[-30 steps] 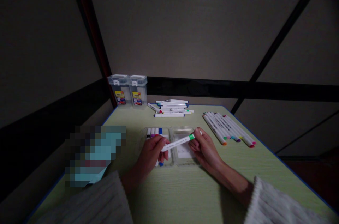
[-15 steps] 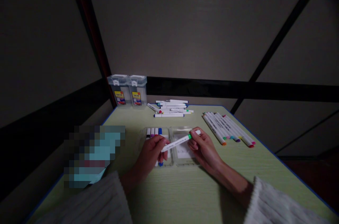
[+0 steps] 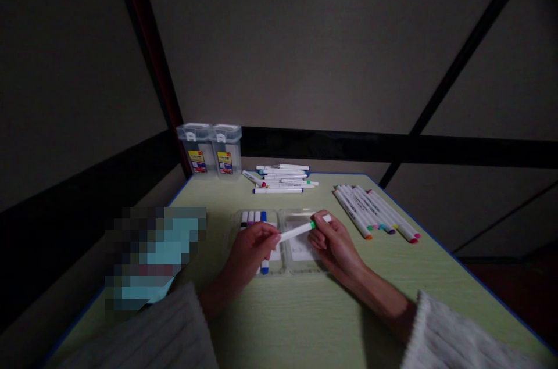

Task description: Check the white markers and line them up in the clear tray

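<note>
White marker (image 3: 297,232), green band near one end, held over the open case (image 3: 305,269), slanting, green-banded end toward the right hand (image 3: 337,241). Left hand (image 3: 250,247) pinches the other end, thumb against fingertips; right hand grips the banded end, thumb on top, fingers curled under. Neither hand released.

Handling, judged: light, stiff, smooth barrel; could roll or slip if pinched loosely, not very fragile. Best hold is mid-barrel or just beside the green band; both ends held, as now, keeps it steady. Whether the band marks a cap joint, cannot tell.

Counts: held marker, one. Case, one, two halves lying flat. Case markers (image 3: 257,217), four seen at the far edge, blue one nearest the middle; the left hand hides part, so maybe more. Paper (image 3: 300,250) in the case's right half, one piece seen. Pile (image 3: 279,190) beyond the case, roughly ten markers, overlapping, exact number unclear. Side group (image 3: 355,212) right of the case, about seven or eight, lying slantwise side by side. Boxes (image 3: 229,151), two, clear, lidded, upright, beyond and left of the case. Teal thing (image 3: 170,250) left of the case, one, pixelated, identity unclear.
</note>
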Motion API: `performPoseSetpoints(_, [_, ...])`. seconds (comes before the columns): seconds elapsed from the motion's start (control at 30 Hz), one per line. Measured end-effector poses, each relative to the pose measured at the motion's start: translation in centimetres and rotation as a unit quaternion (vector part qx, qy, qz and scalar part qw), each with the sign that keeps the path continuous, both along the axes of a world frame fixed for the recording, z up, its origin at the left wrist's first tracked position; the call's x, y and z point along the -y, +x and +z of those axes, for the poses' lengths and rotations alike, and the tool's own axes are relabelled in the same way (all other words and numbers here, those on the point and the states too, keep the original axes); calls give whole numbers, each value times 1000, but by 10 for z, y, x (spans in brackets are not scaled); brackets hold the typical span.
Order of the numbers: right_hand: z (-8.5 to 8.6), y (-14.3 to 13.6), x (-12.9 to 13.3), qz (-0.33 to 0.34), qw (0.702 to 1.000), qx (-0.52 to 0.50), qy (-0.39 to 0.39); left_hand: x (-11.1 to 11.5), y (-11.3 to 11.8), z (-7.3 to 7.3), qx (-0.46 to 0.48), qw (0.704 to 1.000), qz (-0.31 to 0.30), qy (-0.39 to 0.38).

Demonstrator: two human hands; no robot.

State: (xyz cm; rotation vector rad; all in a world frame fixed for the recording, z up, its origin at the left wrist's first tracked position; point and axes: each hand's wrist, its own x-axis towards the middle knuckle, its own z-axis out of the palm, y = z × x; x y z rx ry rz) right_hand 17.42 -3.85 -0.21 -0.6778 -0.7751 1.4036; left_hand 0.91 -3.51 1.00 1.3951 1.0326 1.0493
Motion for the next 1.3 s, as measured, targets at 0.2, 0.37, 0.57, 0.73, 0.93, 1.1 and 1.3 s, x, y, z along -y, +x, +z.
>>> performPoseSetpoints(0.2, [2,1,1,2,1000,-21,-1,1,1,0,5,1000,15,3])
performPoseSetpoints(0.37, [5,2,1,9,999,-33,4,1,1,1,10,1000,23,-9])
performPoseSetpoints(0.57, [2,1,-1,-8,1000,-13,-8,0,0,-2,26,999,36,3])
performPoseSetpoints(0.73, [-1,2,-1,-10,1000,-11,-10,-3,-1,-4,30,999,41,19])
performPoseSetpoints(0.93, [1,2,-1,-7,1000,-8,-15,-2,-2,-4,19,998,57,34])
performPoseSetpoints(1.1, [1,1,-2,-8,1000,-12,-21,-3,-4,-10,1,997,61,54])
performPoseSetpoints(1.3, [1,1,-2,-12,1000,-9,-24,-5,-7,-12,-26,991,67,114])
